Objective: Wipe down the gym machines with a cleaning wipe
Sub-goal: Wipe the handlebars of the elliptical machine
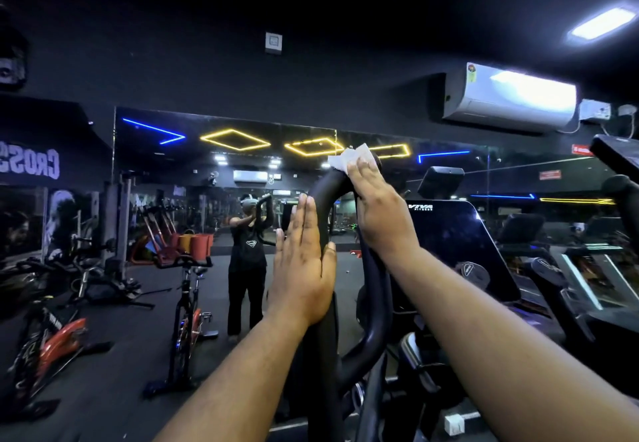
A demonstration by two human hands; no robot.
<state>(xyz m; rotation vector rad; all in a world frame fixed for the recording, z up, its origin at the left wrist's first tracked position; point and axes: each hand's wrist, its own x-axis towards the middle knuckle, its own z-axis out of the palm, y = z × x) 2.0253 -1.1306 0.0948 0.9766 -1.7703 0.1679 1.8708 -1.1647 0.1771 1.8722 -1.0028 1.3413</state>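
A black looped handle of a gym machine rises in front of me at centre. My right hand lies over the top of the loop and presses a white cleaning wipe onto it, fingers wrapped over the bar. The wipe sticks out above my fingertips. My left hand rests flat against the left side of the handle with straight fingers, thumb on the bar's right side. The machine's dark console screen sits just right of the handle.
A wall mirror ahead reflects me and the room. Spin bikes stand on the floor to the left, another red one nearer. More machines crowd the right side. An air conditioner hangs on the wall above.
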